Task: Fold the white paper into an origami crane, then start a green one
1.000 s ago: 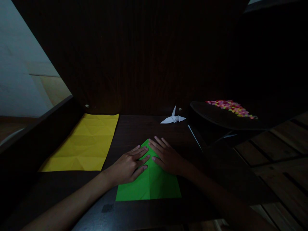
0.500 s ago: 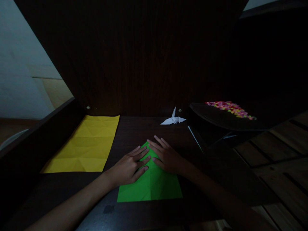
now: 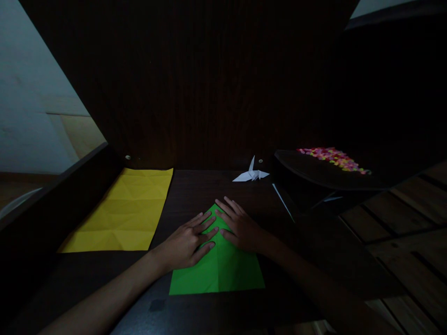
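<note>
A dim home craft corner: dark wooden desk [image 3: 195, 186], folded paper crane [image 3: 251, 174], creased yellow sheet [image 3: 122, 211].

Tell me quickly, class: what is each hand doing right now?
Left hand: open, fingers flat, pressing on the green paper.
Right hand: open, fingers spread flat on the same paper near its point.

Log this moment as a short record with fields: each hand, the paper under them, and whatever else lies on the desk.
left hand: flat, palm down, fingers spread on the left flap of the green paper
right hand: flat on the right flap, fingertips near the top point
green paper: folded to a point at the far end, centre crease showing, lying on the dark desk
yellow sheet: creased, laid flat to the left
white paper crane: at the back of the desk, apart from both hands
coloured bits: heaped on a dark tray to the right
</note>
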Action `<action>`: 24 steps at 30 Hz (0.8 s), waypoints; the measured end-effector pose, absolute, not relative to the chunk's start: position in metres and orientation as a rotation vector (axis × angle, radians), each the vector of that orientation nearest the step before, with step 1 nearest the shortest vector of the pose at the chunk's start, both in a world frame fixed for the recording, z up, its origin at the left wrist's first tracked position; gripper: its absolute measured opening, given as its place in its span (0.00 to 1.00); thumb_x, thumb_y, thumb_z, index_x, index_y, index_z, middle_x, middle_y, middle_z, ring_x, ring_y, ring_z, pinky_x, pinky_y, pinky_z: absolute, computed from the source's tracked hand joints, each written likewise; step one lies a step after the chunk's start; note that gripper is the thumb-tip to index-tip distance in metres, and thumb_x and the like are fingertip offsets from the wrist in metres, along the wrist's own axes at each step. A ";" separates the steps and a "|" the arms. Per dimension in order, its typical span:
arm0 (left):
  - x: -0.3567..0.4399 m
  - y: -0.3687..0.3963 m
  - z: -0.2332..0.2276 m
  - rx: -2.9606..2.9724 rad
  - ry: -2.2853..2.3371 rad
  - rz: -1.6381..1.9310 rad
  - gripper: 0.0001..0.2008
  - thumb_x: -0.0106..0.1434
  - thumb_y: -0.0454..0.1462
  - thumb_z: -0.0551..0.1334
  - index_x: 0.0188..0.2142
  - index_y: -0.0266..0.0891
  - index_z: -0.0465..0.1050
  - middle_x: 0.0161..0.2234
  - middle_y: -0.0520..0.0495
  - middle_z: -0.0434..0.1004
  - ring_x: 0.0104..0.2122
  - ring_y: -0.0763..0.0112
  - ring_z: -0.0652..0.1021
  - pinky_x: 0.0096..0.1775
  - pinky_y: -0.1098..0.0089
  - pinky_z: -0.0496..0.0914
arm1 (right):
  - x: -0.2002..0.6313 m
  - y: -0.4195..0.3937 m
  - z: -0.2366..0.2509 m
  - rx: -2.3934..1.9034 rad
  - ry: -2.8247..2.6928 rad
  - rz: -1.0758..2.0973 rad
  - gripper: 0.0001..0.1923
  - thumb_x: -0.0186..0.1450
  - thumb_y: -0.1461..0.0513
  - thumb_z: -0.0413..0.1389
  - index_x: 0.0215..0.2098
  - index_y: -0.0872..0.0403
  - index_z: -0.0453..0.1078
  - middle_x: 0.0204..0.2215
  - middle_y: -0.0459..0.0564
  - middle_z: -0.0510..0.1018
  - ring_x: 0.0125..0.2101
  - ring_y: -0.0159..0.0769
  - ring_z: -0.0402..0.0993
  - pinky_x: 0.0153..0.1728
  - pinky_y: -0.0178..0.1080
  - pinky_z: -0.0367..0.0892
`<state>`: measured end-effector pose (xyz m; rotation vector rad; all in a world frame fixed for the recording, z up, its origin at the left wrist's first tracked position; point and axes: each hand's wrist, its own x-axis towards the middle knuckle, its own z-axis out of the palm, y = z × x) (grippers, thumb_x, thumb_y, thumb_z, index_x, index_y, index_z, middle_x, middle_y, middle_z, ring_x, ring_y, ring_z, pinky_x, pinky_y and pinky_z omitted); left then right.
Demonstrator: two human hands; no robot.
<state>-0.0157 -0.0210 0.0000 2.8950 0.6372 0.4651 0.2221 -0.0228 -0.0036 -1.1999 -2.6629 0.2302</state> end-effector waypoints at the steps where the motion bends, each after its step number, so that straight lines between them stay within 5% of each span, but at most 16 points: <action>1: -0.016 -0.021 0.000 2.894 0.634 0.473 0.20 0.70 0.40 0.55 0.60 0.40 0.65 0.64 0.40 0.60 0.64 0.53 0.59 0.62 0.47 0.60 | 0.222 -0.023 -0.005 -1.205 -2.655 0.222 0.29 0.67 0.57 0.49 0.63 0.62 0.58 0.69 0.59 0.46 0.68 0.52 0.34 0.65 0.58 0.43; 24: -0.015 -0.020 0.004 2.861 0.654 0.414 0.21 0.70 0.42 0.55 0.61 0.41 0.65 0.64 0.40 0.60 0.64 0.54 0.60 0.62 0.48 0.59 | 0.218 -0.023 -0.004 -1.218 -2.632 0.199 0.26 0.71 0.58 0.43 0.66 0.57 0.55 0.66 0.54 0.56 0.66 0.51 0.47 0.64 0.59 0.48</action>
